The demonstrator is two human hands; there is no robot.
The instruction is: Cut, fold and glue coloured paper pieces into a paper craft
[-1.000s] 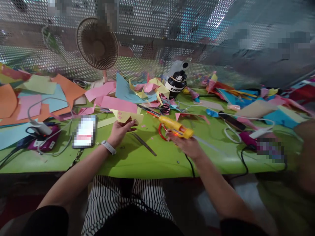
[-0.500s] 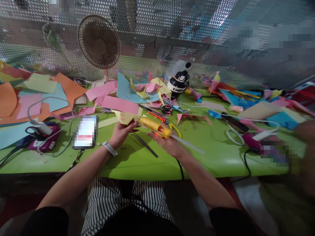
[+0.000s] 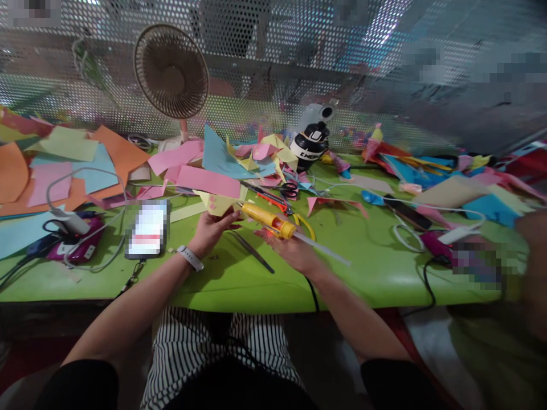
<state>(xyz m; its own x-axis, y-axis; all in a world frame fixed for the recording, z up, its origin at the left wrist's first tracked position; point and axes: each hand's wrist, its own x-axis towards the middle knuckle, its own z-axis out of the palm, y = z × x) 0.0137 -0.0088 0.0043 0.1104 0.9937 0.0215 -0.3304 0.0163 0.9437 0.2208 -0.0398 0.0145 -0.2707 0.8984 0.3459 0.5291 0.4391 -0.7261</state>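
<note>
My left hand [image 3: 213, 228] is closed on a folded piece of pale yellow paper [image 3: 216, 203] with pink spots on it. In my right hand [image 3: 290, 249] is a yellow hot glue gun [image 3: 267, 219], a clear glue stick [image 3: 325, 250] poking out of its back end. The gun's nozzle points left and is close to the paper's right edge; whether they touch I cannot tell. Tweezers [image 3: 252, 252] lie on the green table [image 3: 226, 290] between my hands. Behind the gun are an orange-handled cutting tool [image 3: 271, 199] and black-handled scissors [image 3: 289, 191].
A phone [image 3: 148, 230] and a purple power block [image 3: 81, 242] with cables are on the left. A fan [image 3: 171, 74] and a black bottle [image 3: 308, 147] stand behind. Coloured paper [image 3: 209, 181] covers the back. Another person's blurred arm [image 3: 536, 279] shows at far right.
The glue gun and my right hand have shifted very slightly left. My left hand stays in place with the yellow paper.
</note>
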